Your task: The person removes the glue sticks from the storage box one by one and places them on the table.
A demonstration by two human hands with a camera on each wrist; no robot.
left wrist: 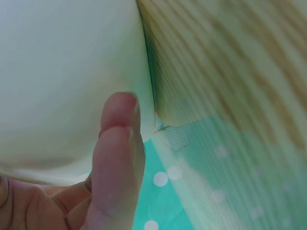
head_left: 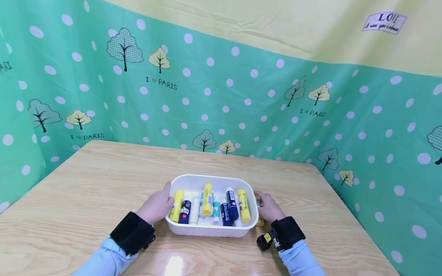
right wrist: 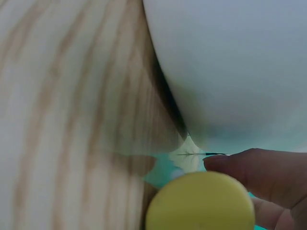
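White basin (head_left: 207, 231): positioned upright on the wood-grain surface (head_left: 103, 180); all locations below refer to this basin. Left hand (head_left: 155, 206): located at the basin's left end, fingers clamped on the rim, one finger lying along the outer wall. Right hand (head_left: 271, 208): located just outside the basin's right end, fingers clamped on a loose yellow glue stick (right wrist: 200, 201), which sits beside the right wall with its round end facing the right wrist camera.

Contents of the basin, left to right: a left yellow stick (head_left: 177, 207), a short navy stick (head_left: 185, 212), a white stick (head_left: 194, 211), a middle yellow stick (head_left: 207, 198) lying over a partly hidden light-blue one, a teal-and-white stick (head_left: 216, 212), two navy labelled sticks (head_left: 231, 203) and a right yellow stick (head_left: 243, 207). A further pale item at the basin's near right is mostly hidden. Black wrist straps (head_left: 132, 233) flank the basin on its near side. A green dotted cloth (head_left: 221, 92) hangs behind the basin
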